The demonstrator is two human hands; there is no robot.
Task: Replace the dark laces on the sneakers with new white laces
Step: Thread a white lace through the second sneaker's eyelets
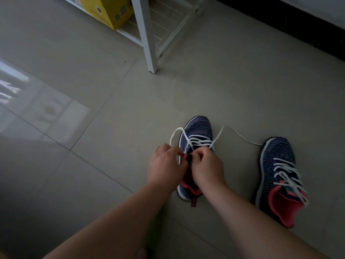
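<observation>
Two dark blue knit sneakers with red lining stand on the tiled floor. The left sneaker [197, 129] has a white lace [197, 142] crossed through its lower eyelets. One loose end loops out to the left, the other trails right across the floor toward the right sneaker [278, 165]. My left hand [166, 167] and my right hand [207, 167] meet over the left sneaker's tongue, fingers curled, pinching the lace at the upper eyelets. The right sneaker carries a white lace [287, 174] threaded up to its collar. No dark laces are in view.
A white rack leg [147, 34] stands on the floor beyond the sneakers, with a yellow box [106, 10] on the rack's low shelf. A dark baseboard [298, 34] runs along the upper right. Glossy floor tiles [74, 109] spread to the left.
</observation>
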